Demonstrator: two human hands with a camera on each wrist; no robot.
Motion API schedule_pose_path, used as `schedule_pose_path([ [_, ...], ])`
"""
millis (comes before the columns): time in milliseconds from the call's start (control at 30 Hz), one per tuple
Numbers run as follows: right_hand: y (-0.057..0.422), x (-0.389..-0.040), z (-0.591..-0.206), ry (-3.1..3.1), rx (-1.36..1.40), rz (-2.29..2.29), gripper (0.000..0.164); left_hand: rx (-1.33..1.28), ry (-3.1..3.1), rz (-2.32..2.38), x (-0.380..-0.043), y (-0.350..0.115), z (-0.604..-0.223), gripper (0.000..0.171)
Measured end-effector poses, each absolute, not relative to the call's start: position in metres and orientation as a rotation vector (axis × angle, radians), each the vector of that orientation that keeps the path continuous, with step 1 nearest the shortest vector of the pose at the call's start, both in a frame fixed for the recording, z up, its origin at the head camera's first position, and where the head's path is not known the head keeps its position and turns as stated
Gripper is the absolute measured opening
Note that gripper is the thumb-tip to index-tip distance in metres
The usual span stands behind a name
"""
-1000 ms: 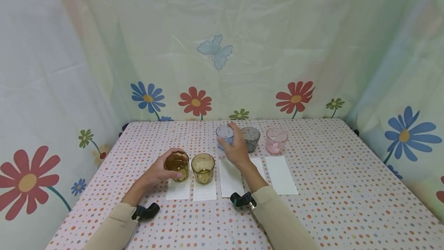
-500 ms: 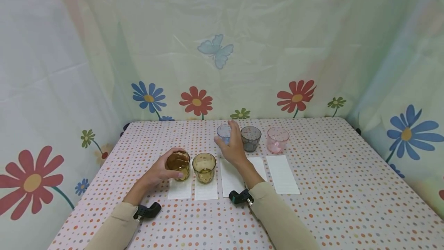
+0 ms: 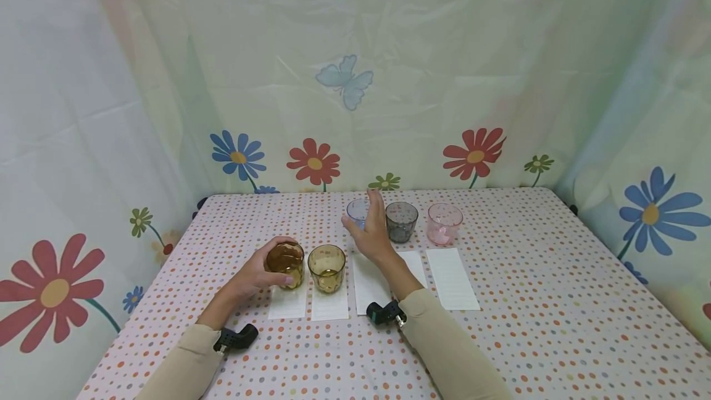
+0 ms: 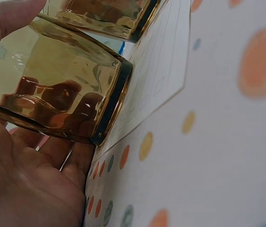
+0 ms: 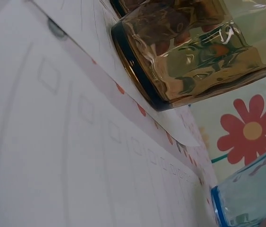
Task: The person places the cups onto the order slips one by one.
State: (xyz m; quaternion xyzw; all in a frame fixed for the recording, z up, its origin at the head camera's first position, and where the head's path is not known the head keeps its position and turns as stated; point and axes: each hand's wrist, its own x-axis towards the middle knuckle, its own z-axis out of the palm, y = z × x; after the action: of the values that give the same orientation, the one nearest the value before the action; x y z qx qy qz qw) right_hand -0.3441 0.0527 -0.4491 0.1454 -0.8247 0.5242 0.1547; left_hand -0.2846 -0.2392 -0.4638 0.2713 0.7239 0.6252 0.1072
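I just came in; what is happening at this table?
A person's left hand grips a transparent amber round cup standing on a white paper sheet. A second such cup stands on the next sheet. The right hand, fingers extended, is near a transparent blue cup; contact is unclear. Farther right stand a transparent grey cup and a transparent pink one.

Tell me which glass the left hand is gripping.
The leftmost amber glass: the left hand curls round it. The second amber glass, blue glass, grey glass and pink glass stand outside that hand's grip.
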Motion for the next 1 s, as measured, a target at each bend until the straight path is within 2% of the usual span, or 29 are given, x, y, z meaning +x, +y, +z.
schedule_pose_path([
  [333, 0.052, -0.345, -0.445, -2.399, 0.327, 1.498, 0.09, 0.766, 2.145, 1.835, -0.282, -0.238, -0.461, 0.081],
  [633, 0.052, -0.347, -0.448, -2.424, 0.148, 1.636, 0.089, 0.763, 2.157, 1.829, -0.282, -0.239, -0.46, 0.077],
  [1000, 0.055, -0.351, -0.459, -2.433, 0.118, 1.637, 0.096, 0.747, 2.19, 1.793, -0.283, -0.239, -0.461, 0.078],
])
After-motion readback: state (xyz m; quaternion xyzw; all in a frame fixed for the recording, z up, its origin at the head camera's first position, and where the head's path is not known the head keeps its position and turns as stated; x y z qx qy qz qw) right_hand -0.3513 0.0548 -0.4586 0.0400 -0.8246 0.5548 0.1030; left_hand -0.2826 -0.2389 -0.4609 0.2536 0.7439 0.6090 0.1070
